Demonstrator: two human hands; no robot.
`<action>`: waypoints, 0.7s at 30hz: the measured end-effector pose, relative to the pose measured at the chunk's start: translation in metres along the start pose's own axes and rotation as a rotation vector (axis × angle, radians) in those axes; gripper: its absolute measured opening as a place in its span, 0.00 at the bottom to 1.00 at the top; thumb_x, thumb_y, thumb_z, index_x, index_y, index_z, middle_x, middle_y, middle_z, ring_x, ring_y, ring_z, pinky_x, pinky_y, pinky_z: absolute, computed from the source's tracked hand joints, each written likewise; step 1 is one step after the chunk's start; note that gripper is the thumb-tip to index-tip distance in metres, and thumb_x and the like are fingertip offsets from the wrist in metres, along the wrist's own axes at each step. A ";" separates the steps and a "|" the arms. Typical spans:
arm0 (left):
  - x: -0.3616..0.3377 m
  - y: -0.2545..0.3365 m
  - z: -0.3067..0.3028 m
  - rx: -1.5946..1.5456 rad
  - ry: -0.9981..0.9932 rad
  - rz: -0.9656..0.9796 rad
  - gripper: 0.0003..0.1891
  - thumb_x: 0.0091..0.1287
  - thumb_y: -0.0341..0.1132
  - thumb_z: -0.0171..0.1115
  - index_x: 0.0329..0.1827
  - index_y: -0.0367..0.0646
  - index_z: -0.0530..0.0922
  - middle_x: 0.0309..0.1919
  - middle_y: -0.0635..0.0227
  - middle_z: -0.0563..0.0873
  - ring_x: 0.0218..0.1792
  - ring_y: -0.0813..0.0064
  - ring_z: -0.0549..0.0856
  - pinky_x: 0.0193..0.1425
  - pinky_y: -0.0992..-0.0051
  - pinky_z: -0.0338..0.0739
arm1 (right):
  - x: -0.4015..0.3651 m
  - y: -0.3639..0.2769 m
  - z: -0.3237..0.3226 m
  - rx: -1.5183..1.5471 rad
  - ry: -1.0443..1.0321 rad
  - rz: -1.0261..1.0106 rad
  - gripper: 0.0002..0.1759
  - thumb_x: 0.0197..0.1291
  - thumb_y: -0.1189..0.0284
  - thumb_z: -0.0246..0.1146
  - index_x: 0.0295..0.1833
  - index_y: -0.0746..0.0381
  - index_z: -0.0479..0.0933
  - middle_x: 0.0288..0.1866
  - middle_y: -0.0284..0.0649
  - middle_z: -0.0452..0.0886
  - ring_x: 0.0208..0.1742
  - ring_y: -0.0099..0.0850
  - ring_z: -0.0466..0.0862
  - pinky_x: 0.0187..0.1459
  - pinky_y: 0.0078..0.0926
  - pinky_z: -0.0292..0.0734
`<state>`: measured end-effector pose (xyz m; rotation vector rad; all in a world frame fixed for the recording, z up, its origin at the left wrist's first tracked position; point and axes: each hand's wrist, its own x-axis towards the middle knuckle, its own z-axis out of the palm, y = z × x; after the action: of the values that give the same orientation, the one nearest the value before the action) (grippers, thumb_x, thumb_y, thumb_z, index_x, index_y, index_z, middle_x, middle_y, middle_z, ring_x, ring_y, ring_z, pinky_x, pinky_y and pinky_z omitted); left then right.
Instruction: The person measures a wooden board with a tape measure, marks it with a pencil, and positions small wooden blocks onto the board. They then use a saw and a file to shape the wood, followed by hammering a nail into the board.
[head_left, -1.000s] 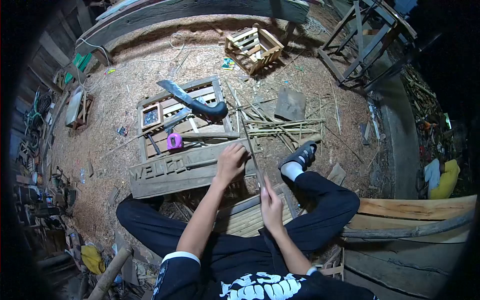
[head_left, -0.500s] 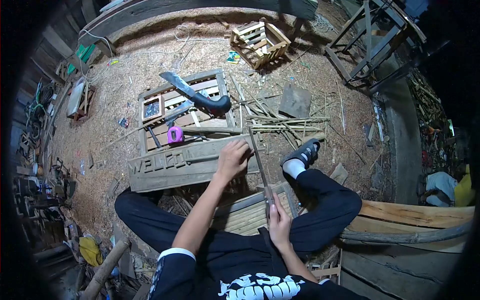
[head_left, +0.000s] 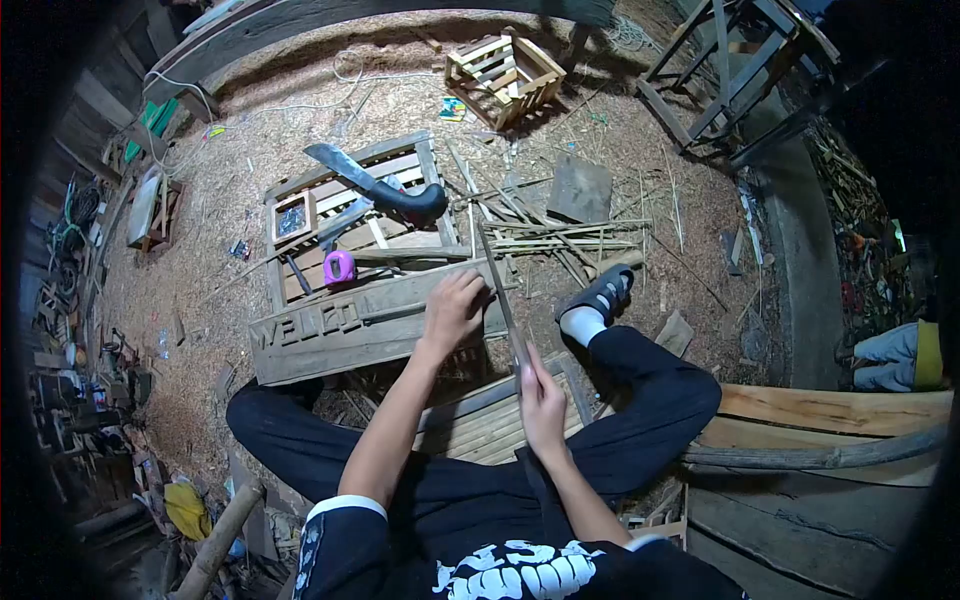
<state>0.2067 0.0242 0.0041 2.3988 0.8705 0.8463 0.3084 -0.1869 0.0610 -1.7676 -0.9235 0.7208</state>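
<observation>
A weathered board [head_left: 375,350] lies across my lap, with raised wooden letters [head_left: 310,325] along its left part. My left hand [head_left: 457,308] is closed near the board's right end, fingers curled down on a thin wooden strip [head_left: 400,312] that lies along the board. My right hand [head_left: 541,400] grips the handle end of a handsaw [head_left: 503,295]. Its long narrow blade appears almost edge-on and points away from me, crossing the board's right end just right of my left hand. The saw's teeth are too fine to make out.
Beyond the board, a slatted wooden frame [head_left: 430,160] carries a large knife [head_left: 400,197], a pink tape measure [head_left: 339,267] and a small box [head_left: 293,217]. Bamboo sticks [head_left: 570,240] lie at right. A wooden crate [head_left: 507,80] stands farther back. Another person's legs [head_left: 885,360] show far right.
My right hand and the saw have moved forward, away from my body. My left hand stays on the strip. The view has shifted slightly, and more of the other person shows at right.
</observation>
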 end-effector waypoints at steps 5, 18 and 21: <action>0.002 -0.002 0.000 0.035 0.011 0.018 0.11 0.61 0.31 0.73 0.41 0.40 0.79 0.43 0.60 0.83 0.47 0.52 0.83 0.51 0.56 0.78 | 0.001 -0.005 0.004 -0.006 -0.001 -0.054 0.26 0.84 0.66 0.55 0.78 0.71 0.72 0.71 0.57 0.84 0.66 0.32 0.87 0.62 0.29 0.80; 0.004 -0.002 0.000 0.015 0.038 0.036 0.11 0.60 0.31 0.73 0.41 0.40 0.79 0.41 0.59 0.82 0.47 0.52 0.82 0.51 0.57 0.77 | -0.028 -0.014 -0.017 0.005 -0.042 0.091 0.26 0.83 0.68 0.56 0.79 0.69 0.72 0.69 0.58 0.85 0.63 0.32 0.89 0.59 0.30 0.80; 0.002 0.002 0.001 -0.001 0.010 0.028 0.11 0.61 0.31 0.73 0.40 0.40 0.78 0.39 0.58 0.81 0.46 0.52 0.82 0.49 0.57 0.77 | -0.030 -0.006 -0.011 -0.055 -0.027 0.039 0.26 0.84 0.68 0.54 0.78 0.69 0.72 0.69 0.57 0.85 0.61 0.31 0.89 0.58 0.30 0.80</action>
<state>0.2086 0.0241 0.0053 2.4131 0.8416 0.8696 0.2996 -0.2160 0.0720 -1.8327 -0.9375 0.7520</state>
